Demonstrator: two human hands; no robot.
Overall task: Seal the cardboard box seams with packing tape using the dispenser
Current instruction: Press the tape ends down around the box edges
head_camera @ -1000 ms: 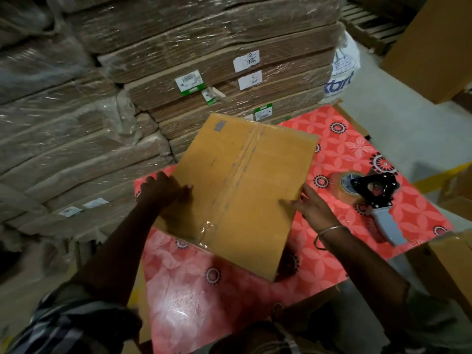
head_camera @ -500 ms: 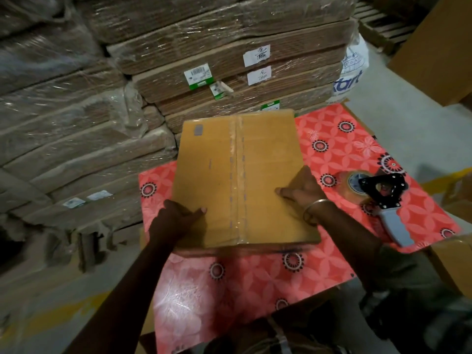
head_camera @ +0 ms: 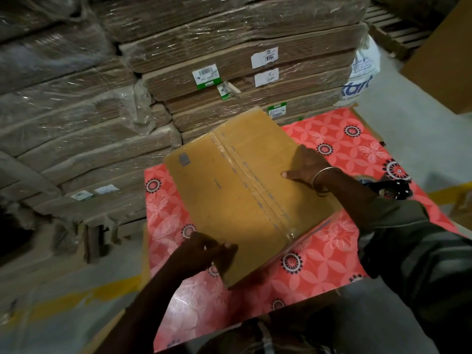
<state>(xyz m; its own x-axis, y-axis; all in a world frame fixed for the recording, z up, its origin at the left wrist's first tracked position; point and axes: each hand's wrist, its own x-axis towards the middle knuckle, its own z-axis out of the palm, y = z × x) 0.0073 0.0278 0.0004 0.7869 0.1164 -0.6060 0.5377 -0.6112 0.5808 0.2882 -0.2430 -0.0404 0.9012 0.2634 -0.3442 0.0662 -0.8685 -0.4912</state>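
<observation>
A brown cardboard box (head_camera: 245, 198) lies on the red flowered table (head_camera: 329, 261), turned at an angle, with clear tape running along its middle seam. My left hand (head_camera: 207, 251) grips the box's near left corner. My right hand (head_camera: 306, 164), with a metal bangle at the wrist, presses on the box's right side with fingers curled over its edge. The black tape dispenser (head_camera: 394, 187) lies on the table to the right, mostly hidden behind my right forearm.
Tall stacks of flattened cartons wrapped in plastic film (head_camera: 229, 60) stand right behind the table. A white printed sack (head_camera: 362, 75) sits at the back right. A large brown board (head_camera: 444, 57) leans at the far right. Grey floor with a yellow line (head_camera: 76, 300) lies left.
Both hands have rotated the box on the table, so its taped seam now runs diagonally from upper left to lower right. The dispenser has stayed in place.
</observation>
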